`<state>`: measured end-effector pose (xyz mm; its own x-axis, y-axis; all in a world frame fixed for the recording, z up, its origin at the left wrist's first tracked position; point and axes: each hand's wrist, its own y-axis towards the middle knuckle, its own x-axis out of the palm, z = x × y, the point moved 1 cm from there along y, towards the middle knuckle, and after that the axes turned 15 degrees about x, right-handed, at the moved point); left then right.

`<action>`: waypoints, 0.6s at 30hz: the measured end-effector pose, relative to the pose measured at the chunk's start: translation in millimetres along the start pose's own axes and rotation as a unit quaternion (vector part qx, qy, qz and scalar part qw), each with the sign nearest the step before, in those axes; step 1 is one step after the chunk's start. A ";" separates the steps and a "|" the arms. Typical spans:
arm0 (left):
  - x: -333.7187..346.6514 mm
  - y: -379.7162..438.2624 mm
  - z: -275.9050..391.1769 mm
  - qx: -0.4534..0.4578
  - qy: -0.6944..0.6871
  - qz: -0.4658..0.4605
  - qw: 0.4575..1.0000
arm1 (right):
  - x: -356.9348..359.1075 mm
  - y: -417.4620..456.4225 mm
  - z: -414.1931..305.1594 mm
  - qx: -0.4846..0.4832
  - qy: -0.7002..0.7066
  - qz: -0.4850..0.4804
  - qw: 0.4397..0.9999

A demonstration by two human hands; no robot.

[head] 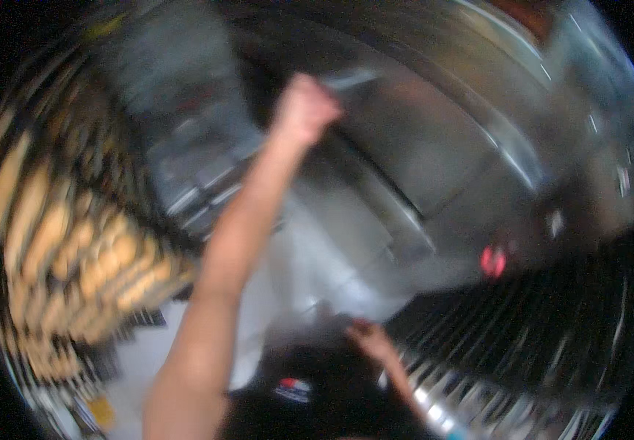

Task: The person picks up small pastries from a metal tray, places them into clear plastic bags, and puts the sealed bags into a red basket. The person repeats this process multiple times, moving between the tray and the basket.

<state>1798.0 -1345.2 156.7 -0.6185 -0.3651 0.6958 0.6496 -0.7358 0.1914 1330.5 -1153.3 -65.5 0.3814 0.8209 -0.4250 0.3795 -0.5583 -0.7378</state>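
Note:
Motion blur softens the whole view. My left hand (307, 110) reaches far forward with its fingers curled into a fist. A short, pale metal handle (354, 80) sticks out from that fist, in front of a large stainless steel appliance (432, 132) that looks like an oven. My right hand (369, 338) is low, close to the front of my dark shirt (317, 407). Something small and dark with a reddish spot shows at its fingertips, too blurred to name, and whether the fingers hold it is unclear.
On the left a rack holds rows of golden baked bread (113, 253). Another rack with dark, closely stacked trays (509, 330) stands on the right. A red round knob or light (493, 261) is on the appliance's lower right. Pale floor (322, 258) lies between.

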 end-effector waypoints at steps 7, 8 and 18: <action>-12.8 145.9 37.6 -0.042 -0.171 -0.013 0.984 | -27.8 35.2 -58.0 -0.005 0.093 0.082 0.992; -13.2 148.3 37.5 -0.028 -0.182 -0.025 0.983 | -22.3 43.8 -55.4 -0.014 0.072 0.114 0.991; -23.3 105.8 36.8 -0.094 -0.309 -0.096 0.941 | 46.9 36.3 -152.3 0.014 0.041 0.075 0.996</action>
<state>1897.4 -1393.6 186.2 -0.3034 0.1447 0.9418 0.4263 -0.8634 0.2700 1490.6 -1153.3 -32.3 0.4992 0.7157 -0.4884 0.2902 -0.6692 -0.6841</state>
